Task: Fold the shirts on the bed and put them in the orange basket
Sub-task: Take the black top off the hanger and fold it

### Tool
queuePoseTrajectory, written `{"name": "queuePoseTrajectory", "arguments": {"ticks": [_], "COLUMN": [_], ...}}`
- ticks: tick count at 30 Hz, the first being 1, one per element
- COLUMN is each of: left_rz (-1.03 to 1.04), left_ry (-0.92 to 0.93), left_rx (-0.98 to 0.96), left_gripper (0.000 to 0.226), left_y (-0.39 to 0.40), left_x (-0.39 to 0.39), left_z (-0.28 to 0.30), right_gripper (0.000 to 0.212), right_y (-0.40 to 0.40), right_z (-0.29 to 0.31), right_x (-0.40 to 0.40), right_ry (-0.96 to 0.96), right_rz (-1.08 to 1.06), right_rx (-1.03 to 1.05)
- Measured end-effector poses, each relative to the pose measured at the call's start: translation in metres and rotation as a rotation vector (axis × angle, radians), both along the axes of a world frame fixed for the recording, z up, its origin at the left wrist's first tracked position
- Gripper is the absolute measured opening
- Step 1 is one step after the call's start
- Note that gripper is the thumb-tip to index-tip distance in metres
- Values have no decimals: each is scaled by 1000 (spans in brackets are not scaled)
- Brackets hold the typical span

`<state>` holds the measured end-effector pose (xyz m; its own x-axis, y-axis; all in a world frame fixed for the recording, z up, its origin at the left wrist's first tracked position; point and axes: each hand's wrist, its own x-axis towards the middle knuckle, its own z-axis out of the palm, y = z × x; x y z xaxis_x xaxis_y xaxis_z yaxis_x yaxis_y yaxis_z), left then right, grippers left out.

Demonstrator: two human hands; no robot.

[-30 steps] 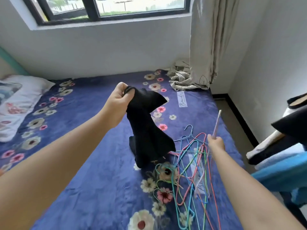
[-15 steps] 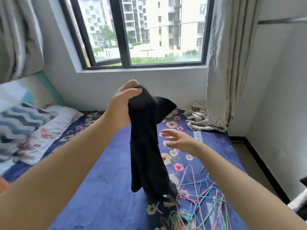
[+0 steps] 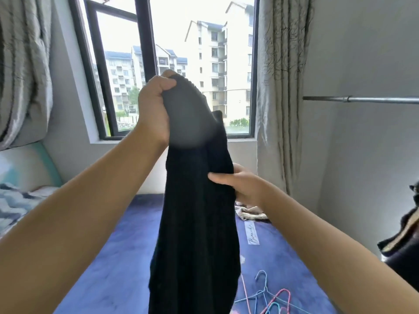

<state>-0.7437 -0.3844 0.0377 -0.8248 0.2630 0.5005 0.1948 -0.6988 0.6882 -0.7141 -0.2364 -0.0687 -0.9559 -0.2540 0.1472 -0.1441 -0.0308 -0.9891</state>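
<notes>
Above the bed (image 3: pixel 127 257), left hand (image 3: pixel 154 109) and right hand (image 3: pixel 240 184) each grip the black shirt (image 3: pixel 195 234).

The shirt (image 3: pixel 195 223) is matt black cloth — knit-textured near its top. The bed cover (image 3: pixel 118 268) looks soft and plushy; the hangers (image 3: pixel 269 300) are thin, smooth coated wire.

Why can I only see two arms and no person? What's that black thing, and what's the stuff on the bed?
The camera sits on the person's head and looks down, so you see only their own arms. The left hand grips the top of a black shirt and holds it up in front of the window. The right hand pinches its side. Below is the bed with a blue cover. Colourful wire hangers lie on it.
</notes>
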Motion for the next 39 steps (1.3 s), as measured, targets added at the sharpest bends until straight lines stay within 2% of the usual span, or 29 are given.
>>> {"name": "queuePoseTrajectory", "arguments": {"ticks": [2,4,5,6,7,9,11,12,14,16,19,24,27,30,32,34,36,39], "left_rz": [91,274,347,365,328,68,-243,-357,-379,-252,-145,-282,-253,-451,-513,-547,-552,-402], "left_ry": [43,77,52,-19,-114,-288,-266,-186,-21,37,11,147,20,-169,-174,-181,-216,-262], "left_rx": [-123,-369,-480,-566,-648,-815,-990,-1032,-1048,-1070,-1102,-1064,-856,-581,-501,-524,-599,-609], "left_gripper": [25,18,8,8,27,54,63,57,27,10,22,25,8,17,13,20,10,15], "left_y": [-1,0,0,1,1,2,7,11,24,42,63,96,111,106,99,98,101,104], "left_x": [-5,-17,-25,-29,-31,-23,-6,2,11,11,9,17,20,11,6,6,9,1], "left_z": [1,-9,-17,-25,-37,-61,-88,-100,-116,-117,-115,-119,-120,-115,-104,-97,-93,-87], "right_gripper": [12,15,15,16,16,14,14,14,14,12,12,23,25,20,14,10,15,23], "right_y": [3,8,12,16,22,33,41,44,49,53,62,89,107,128,136,142,144,144], "right_z": [10,24,31,40,47,59,66,69,75,80,83,88,91,90,82,70,62,58], "right_x": [12,26,29,32,34,38,41,43,45,49,56,72,82,85,84,82,81,79], "right_ry": [44,110,141,166,184,184,176,175,165,154,168,245,273,273,206,31,-149,-211], "right_rz": [-95,-170,-216,-272,-334,-440,-493,-512,-524,-502,-479,-442,-430,-516,-553,-555,-566,-633], "right_rx": [-41,-70,-81,-86,-85,-75,-75,-79,-64,-16,23,53,37,-24,23,141,242,217]}}
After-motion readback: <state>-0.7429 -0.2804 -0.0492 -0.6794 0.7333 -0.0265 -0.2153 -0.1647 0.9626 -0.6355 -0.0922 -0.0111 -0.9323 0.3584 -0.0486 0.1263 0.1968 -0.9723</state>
